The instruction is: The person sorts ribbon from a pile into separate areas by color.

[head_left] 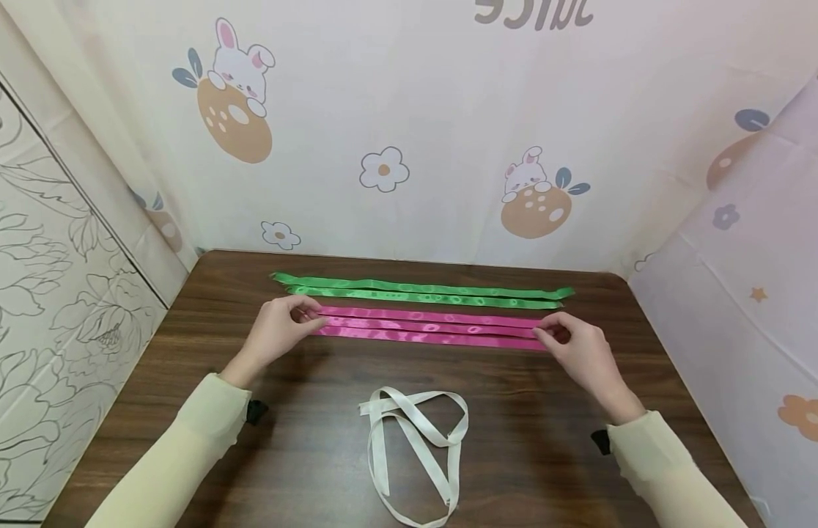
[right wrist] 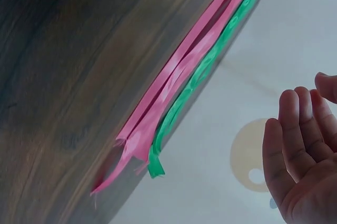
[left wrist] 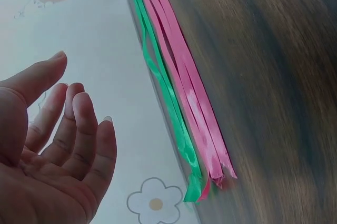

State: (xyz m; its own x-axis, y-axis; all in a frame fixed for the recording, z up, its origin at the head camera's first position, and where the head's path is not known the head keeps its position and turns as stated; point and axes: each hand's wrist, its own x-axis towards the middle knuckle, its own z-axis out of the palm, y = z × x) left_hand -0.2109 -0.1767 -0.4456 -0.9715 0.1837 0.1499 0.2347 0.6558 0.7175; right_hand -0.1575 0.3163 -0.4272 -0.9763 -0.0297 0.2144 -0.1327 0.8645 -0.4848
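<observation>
Three pink ribbons [head_left: 429, 326] lie side by side across the table, and their loose ends show in both wrist views. My left hand [head_left: 284, 323] is over their left end, with thumb and fingers loosely bent. In the left wrist view nothing is between that hand's fingers [left wrist: 79, 119], and the thumb stands apart from them. My right hand [head_left: 580, 352] is over the right end of the pink ribbons. The right wrist view shows its fingers [right wrist: 300, 134] relaxed and holding nothing. Just behind the pink ribbons lie green ribbons [head_left: 422, 293], roughly parallel to them.
A loosely looped white ribbon [head_left: 418, 440] lies nearer the front of the brown wooden table [head_left: 303, 440]. Behind the table's back edge hangs a patterned curtain [head_left: 435, 110], and similar printed cloth [head_left: 745, 308] hangs at the right.
</observation>
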